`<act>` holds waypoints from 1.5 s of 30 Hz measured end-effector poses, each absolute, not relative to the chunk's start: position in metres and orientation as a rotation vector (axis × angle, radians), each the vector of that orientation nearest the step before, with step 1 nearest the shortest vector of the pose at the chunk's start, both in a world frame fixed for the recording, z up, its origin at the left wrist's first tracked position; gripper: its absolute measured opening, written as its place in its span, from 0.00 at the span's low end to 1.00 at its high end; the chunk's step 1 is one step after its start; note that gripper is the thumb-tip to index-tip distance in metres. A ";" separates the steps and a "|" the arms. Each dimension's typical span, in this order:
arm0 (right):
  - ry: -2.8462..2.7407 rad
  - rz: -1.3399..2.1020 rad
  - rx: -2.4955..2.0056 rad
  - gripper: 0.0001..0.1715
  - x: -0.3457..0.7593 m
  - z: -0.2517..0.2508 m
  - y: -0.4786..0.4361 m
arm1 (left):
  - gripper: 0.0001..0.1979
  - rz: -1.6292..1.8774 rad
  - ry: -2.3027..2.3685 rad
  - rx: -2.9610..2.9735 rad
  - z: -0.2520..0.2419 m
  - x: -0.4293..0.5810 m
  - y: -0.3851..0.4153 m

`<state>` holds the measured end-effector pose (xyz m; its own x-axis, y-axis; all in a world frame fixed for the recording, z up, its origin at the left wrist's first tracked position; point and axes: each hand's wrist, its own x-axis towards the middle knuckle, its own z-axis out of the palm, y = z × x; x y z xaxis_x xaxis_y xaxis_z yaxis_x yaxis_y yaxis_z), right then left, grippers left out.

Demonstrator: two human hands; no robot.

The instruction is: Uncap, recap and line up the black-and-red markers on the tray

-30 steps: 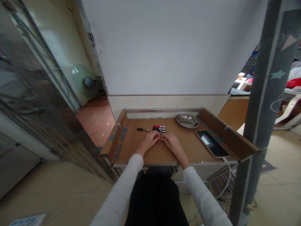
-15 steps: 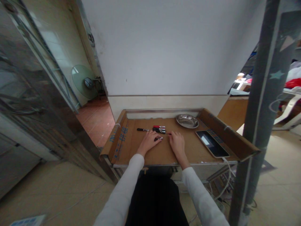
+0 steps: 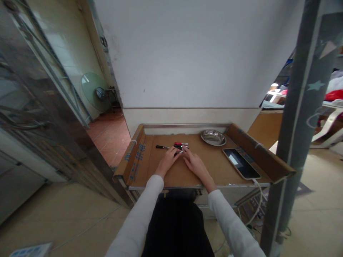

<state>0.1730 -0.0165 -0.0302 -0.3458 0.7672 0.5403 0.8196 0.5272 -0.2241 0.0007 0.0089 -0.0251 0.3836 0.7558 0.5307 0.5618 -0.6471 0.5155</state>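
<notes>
On the cardboard-lined table (image 3: 218, 171), close to its near edge, I had both bare hands in sight through the head camera. The left hand (image 3: 167, 161) was curled with thumb and fingers pinched together on a small black marker (image 3: 180, 152), whose pale end pointed toward the other hand. I saw the right hand (image 3: 195, 163) just beside it, palm down, fingers slightly bent and their tips near that pale end; I could not tell whether they had closed on it. Just beyond the fingertips lay a red marker (image 3: 180, 143) with black pens (image 3: 177, 146) next to it, partly hidden from me by the hands. To the left I made out a separate dark pen (image 3: 161, 146) lying on the cardboard. Farther right sat a shiny metal dish (image 3: 213, 137), and nearer me a phone (image 3: 241, 163) lay aslant, a white cable (image 3: 260, 196) running from its lower end.
</notes>
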 end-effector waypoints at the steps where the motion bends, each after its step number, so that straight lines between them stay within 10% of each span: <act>1: -2.173 -0.100 -1.255 0.31 0.172 -0.031 -0.016 | 0.09 1.129 1.229 2.410 -0.025 0.001 0.009; 11: -1.968 -0.167 -1.476 0.24 0.174 -0.035 -0.008 | 0.06 1.220 2.035 2.135 -0.034 -0.011 0.016; 45: -2.011 -0.355 -1.730 0.10 0.174 -0.040 -0.004 | 0.04 1.022 1.458 2.438 -0.036 0.005 0.024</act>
